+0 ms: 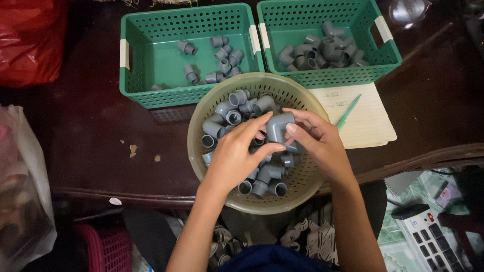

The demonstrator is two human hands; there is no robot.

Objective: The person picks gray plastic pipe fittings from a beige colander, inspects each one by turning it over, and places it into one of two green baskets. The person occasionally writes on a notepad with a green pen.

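**Both hands on one elbow fitting, round basket still well stocked**

Nearest you, your left hand and right hand meet over the round beige basket. Together they hold a grey elbow fitting just above the pile: the left grip pinches it with forefinger and thumb from the left, and the right grip is pressed against its right side, fingers curled round it. A second small grey piece seems to sit under the right fingers, but it is too hidden to be sure.

Judging by how things lie, the sorting is partway along. The loose grey fittings in the round basket still make a good heap, mostly under and around your hands. Beyond it, the left green basket holds a thin scatter of short straight pieces, with much of its floor bare. The right green basket holds a tighter cluster of elbows towards its middle.

For room: the round basket overhangs the near edge of the dark surface, towards your lap, and its far rim touches or nearly touches the green baskets. A yellow notepad with a green pen lies just right of your right hand. To the left the surface is open as far as the red bag.
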